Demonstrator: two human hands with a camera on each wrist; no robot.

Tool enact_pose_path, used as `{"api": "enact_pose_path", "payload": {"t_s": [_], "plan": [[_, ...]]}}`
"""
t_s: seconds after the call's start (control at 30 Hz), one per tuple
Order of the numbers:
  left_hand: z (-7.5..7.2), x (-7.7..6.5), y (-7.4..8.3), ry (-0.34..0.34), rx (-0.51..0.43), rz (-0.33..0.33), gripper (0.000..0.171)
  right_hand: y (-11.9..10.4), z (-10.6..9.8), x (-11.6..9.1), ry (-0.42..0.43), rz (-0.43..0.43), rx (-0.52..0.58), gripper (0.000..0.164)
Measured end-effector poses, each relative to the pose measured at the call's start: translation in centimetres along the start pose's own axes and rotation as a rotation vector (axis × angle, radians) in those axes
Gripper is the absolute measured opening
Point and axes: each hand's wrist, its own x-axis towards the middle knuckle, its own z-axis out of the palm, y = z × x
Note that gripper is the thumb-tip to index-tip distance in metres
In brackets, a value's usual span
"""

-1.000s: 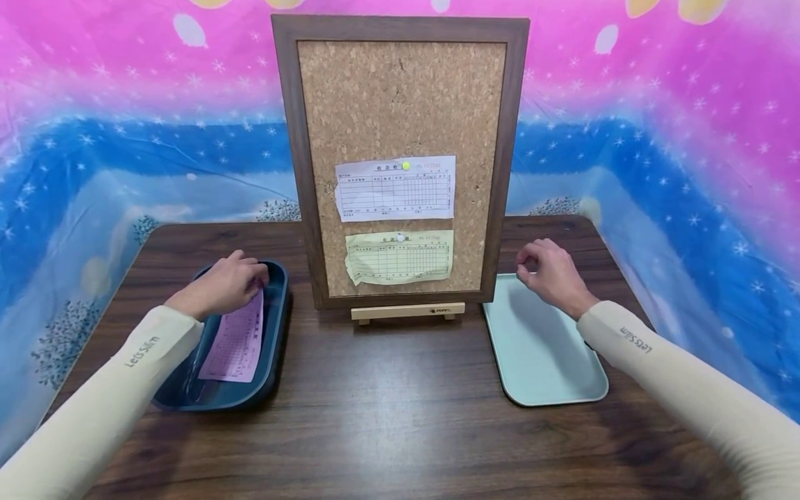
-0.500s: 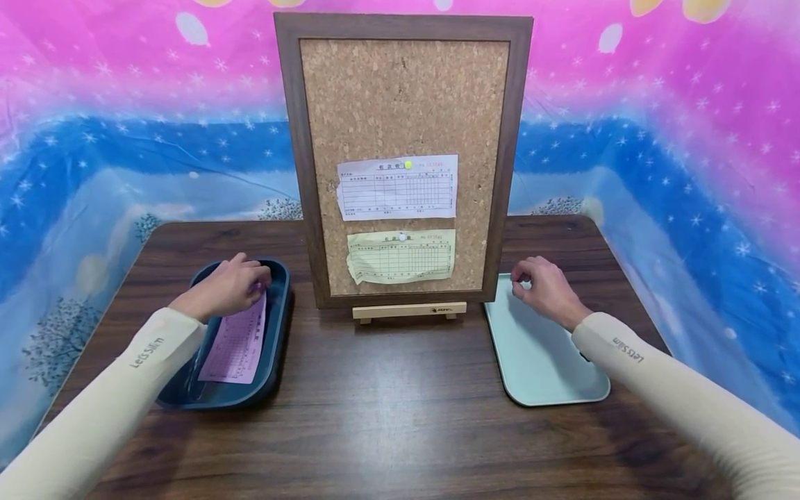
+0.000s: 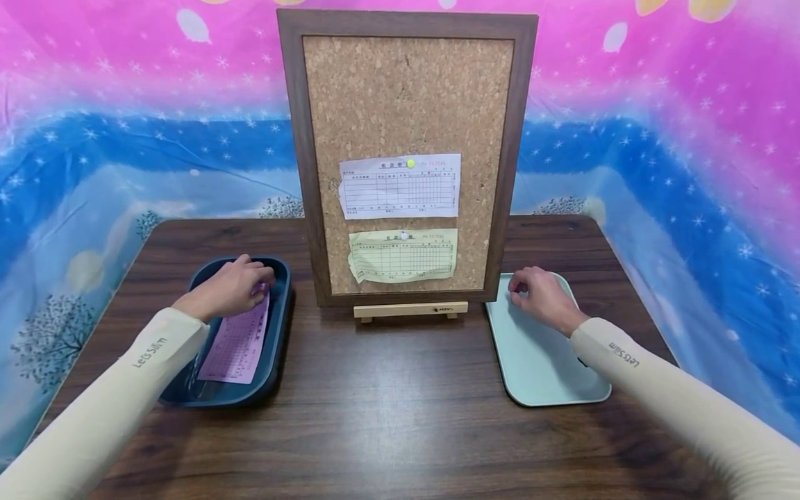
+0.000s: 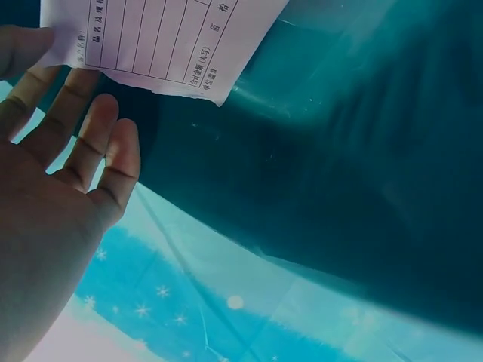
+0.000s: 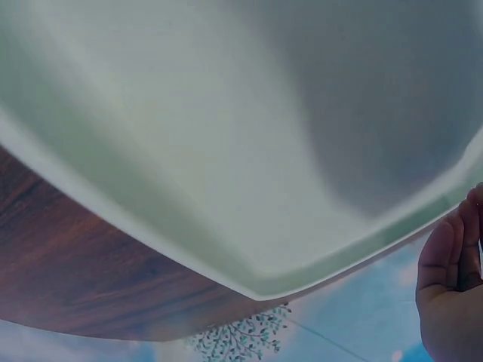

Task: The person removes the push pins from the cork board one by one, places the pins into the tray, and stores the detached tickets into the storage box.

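Note:
In the head view my left hand [image 3: 230,288] is over the far end of a dark blue plastic tub [image 3: 284,347]. Its thumb and fingers pinch the edge of a pink receipt slip [image 3: 234,351], which slopes down inside; the left wrist view shows the slip [image 4: 155,45] between thumb and fingers. My right hand [image 3: 545,298] is low over the far end of a pale green tray [image 3: 553,371], fingers curled toward the thumb. Nothing shows in it, though its fingertips are partly hidden. In the right wrist view the fingers [image 5: 441,253] are near the tray's rim.
Between the hands a framed corkboard [image 3: 409,97] leans on a small wooden easel [image 3: 409,310]. A yellow pin [image 3: 410,164] holds a white receipt [image 3: 375,198] on it, and a white pin [image 3: 404,237] a pale yellow receipt [image 3: 390,264] below. A patterned cloth surrounds the table [image 3: 387,430].
My right hand has lowered toward the green tray and shifted slightly left. The left hand and pink slip have hardly moved. The whole view has drifted a little.

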Motion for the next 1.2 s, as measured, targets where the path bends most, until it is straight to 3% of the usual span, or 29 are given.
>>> {"api": "enact_pose_path", "payload": {"t_s": [0.5,0.9,1.2], "plan": [[0.3,0.1,0.0,-0.036,-0.012,-0.021,0.019,0.4,0.7,-0.4,-0.010,-0.021,0.003,0.005],[0.3,0.0,0.0,-0.032,-0.004,-0.014,0.019,0.5,1.0,-0.6,-0.028,0.011,-0.008,0.005],[0.2,0.1,0.3,-0.077,-0.020,-0.067,0.030,0.6,1.1,-0.6,-0.033,0.019,-0.003,0.005]]}}
